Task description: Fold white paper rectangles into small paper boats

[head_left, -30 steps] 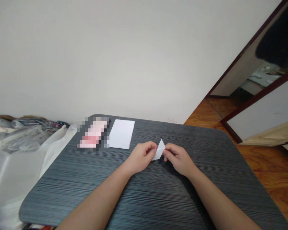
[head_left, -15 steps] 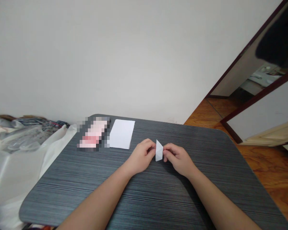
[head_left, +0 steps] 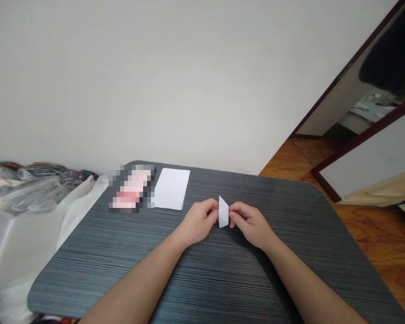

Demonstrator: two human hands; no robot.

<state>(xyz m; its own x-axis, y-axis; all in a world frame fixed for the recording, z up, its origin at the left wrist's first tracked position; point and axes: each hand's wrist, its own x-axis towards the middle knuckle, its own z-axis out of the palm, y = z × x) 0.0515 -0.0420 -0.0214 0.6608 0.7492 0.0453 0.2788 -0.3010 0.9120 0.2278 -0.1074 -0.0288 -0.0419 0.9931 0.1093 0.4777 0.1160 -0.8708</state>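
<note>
Between my two hands is a small piece of folded white paper (head_left: 223, 213), held just above the dark table (head_left: 202, 279). It has slanted top and bottom edges and a crease across it. My left hand (head_left: 201, 221) pinches its left edge between thumb and fingers. On the opposite edge, my right hand (head_left: 251, 224) grips it the same way, with the fingertips partly behind one another. A stack of white paper (head_left: 172, 189) lies flat on the table, beyond my left hand and to its left.
Left of the stack lies a pixelated pinkish object (head_left: 131, 189) with dark edges. Plastic bags and cloth (head_left: 43, 193) are heaped beyond the table's left side. A pale wall (head_left: 189, 90) rises behind the table, and a wooden floor (head_left: 374, 229) with a doorway is at right.
Almost nothing differs. The folded paper has turned very slightly in my fingers, and both hands keep their pinch in the same place.
</note>
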